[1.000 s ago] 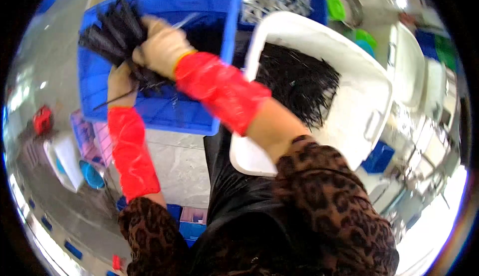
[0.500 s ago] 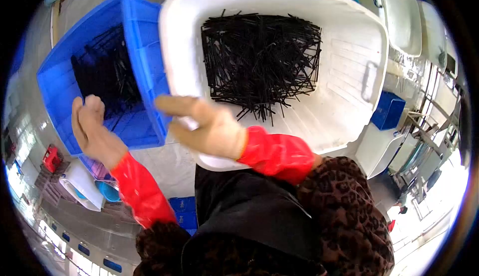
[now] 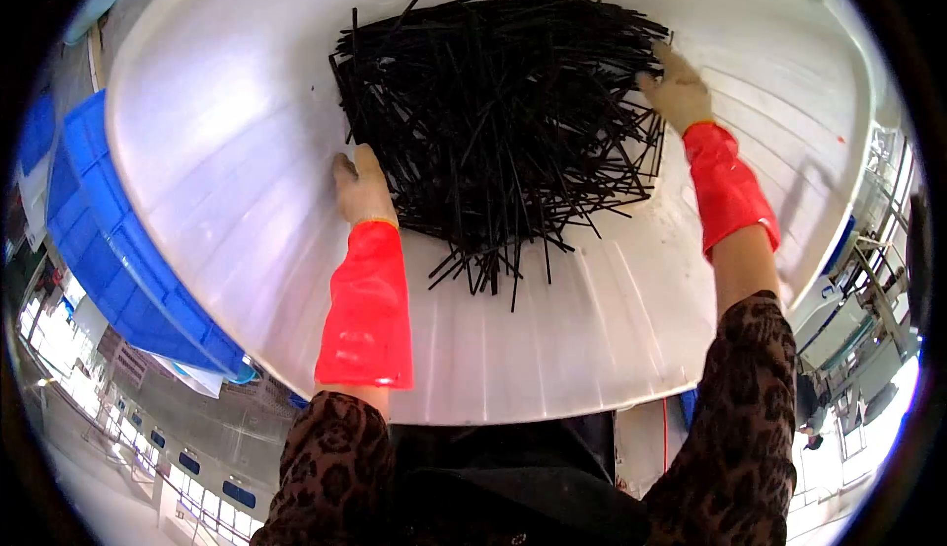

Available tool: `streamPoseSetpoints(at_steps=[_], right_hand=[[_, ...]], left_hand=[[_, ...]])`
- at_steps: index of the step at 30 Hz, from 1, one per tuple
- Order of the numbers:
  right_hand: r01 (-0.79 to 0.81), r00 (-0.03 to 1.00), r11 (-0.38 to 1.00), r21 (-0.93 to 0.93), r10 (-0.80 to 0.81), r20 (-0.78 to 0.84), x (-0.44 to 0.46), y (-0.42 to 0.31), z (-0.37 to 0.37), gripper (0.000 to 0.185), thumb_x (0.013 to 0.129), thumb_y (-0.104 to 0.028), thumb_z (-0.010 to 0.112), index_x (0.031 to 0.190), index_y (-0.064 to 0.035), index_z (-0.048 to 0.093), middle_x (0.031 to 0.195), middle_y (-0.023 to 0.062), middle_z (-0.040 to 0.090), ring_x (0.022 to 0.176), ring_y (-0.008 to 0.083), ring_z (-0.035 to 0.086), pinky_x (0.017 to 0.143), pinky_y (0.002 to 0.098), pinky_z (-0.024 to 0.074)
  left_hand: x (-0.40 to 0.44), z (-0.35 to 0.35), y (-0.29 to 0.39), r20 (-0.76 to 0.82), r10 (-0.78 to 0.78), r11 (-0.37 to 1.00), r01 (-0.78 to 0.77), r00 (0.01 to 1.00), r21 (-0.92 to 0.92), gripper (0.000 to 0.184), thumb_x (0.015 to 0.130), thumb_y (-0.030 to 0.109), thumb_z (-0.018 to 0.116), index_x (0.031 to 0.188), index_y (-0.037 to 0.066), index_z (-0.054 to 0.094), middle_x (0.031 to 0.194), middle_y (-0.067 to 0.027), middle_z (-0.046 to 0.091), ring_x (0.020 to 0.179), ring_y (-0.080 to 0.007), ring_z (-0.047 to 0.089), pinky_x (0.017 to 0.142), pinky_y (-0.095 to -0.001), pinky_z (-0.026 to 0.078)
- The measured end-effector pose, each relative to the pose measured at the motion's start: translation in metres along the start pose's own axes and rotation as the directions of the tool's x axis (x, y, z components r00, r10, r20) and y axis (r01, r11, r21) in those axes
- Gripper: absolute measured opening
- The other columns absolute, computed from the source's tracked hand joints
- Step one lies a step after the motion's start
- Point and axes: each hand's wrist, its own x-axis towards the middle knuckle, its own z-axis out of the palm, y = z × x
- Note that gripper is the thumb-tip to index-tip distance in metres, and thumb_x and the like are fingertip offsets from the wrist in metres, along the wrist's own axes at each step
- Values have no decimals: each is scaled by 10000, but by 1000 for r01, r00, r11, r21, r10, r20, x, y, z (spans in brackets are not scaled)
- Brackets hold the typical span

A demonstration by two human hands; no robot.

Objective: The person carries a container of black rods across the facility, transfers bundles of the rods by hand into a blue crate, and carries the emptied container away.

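Inside the large white tub point(image 3: 247, 280), a tangled pile of thin black sticks point(image 3: 493, 122) lies on the bottom, with loose ends sticking out toward me. My left hand point(image 3: 365, 188), in a beige glove with a red sleeve, is at the near left edge of the pile, thumb and fingers apart. At the far right edge is my right hand point(image 3: 681, 92), gloved alike, its fingers spread against the stick ends. Both hands flank the pile and neither visibly grips a stick. Some fingertips are hidden against the sticks.
To the left of the tub stands a blue crate point(image 3: 109, 240), its inside mostly out of view. The tub's curved rim rises around both forearms. Racks and other items point(image 3: 878, 280) stand on the floor at the right.
Both hands have moved from above the blue crate and the tub's left rim into the white tub, one on either side of the sticks. My view is now closer over the tub.
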Motion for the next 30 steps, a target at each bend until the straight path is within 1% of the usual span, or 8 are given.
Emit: streamPoseSetpoints(at_steps=[8, 11, 20, 22, 24, 26, 28, 30], right_hand=[[116, 993, 992, -57, -117, -21, 67, 2, 26, 550, 691, -456, 471, 1106, -102, 402, 1055, 140, 470, 938, 274, 474, 806, 326, 366], [-92, 953, 995, 37, 77, 292, 35, -4, 33, 566, 705, -487, 439, 1085, -68, 420, 1015, 171, 488, 934, 299, 468, 805, 335, 358], [-325, 790, 910, 257, 112, 603, -57, -88, 86, 626, 729, -505, 383, 1098, 1, 388, 997, 249, 463, 949, 339, 444, 816, 342, 341], [-352, 806, 862, 365, 81, 586, -57, -85, 87, 603, 731, -481, 396, 1106, -10, 382, 1012, 242, 457, 952, 337, 441, 819, 344, 339], [-108, 805, 987, 119, 17, 593, -46, -82, 72, 541, 732, -413, 416, 1126, -43, 373, 1043, 215, 448, 956, 326, 442, 818, 336, 344], [15, 955, 989, 146, -57, 290, -30, -69, 66, 533, 706, -373, 477, 1127, -61, 379, 1050, 156, 467, 955, 283, 458, 812, 320, 355], [-23, 1000, 986, 168, 25, -14, -1, -61, 54, 578, 677, -339, 551, 1134, -39, 363, 1074, 137, 462, 988, 251, 447, 827, 298, 341], [-169, 985, 983, 76, 166, 36, 28, -60, 35, 647, 655, -397, 559, 1142, -28, 346, 1067, 186, 450, 992, 298, 431, 825, 331, 345]], left_hand=[[28, 51, -25, -93, -29, 974, 49, 995, 220, 643, 706, 417, 479, 1110, -65, 349, 1116, -235, 386, 1044, -308, 376, 871, -314, 283], [29, 38, -24, -26, 5, 979, 0, 1000, 205, 660, 699, 434, 487, 1109, -64, 349, 1101, -221, 405, 1017, -290, 399, 864, -309, 289], [25, 45, -9, 412, -493, 769, 605, 766, -205, 624, 729, 379, 497, 1102, -96, 341, 1073, -165, 433, 968, -239, 414, 830, -257, 311], [25, 46, -20, 326, -373, 883, 440, 869, -164, 627, 719, 379, 510, 1108, -82, 342, 1077, -169, 431, 969, -241, 417, 831, -261, 312], [28, 43, -31, 247, -229, 959, 262, 942, -107, 630, 708, 379, 523, 1113, -69, 343, 1081, -173, 429, 970, -244, 419, 832, -265, 313], [33, 39, -39, 176, -70, 996, 77, 982, -34, 635, 698, 380, 536, 1119, -55, 344, 1085, -177, 428, 971, -246, 421, 832, -269, 314], [38, 36, -43, 118, 99, 993, -105, 988, 52, 640, 688, 380, 548, 1125, -42, 345, 1089, -181, 426, 972, -248, 423, 833, -274, 315], [41, 35, -41, 54, 27, 998, -30, 998, 61, 642, 691, 395, 534, 1109, -57, 353, 1076, -195, 435, 964, -247, 430, 826, -274, 321]])
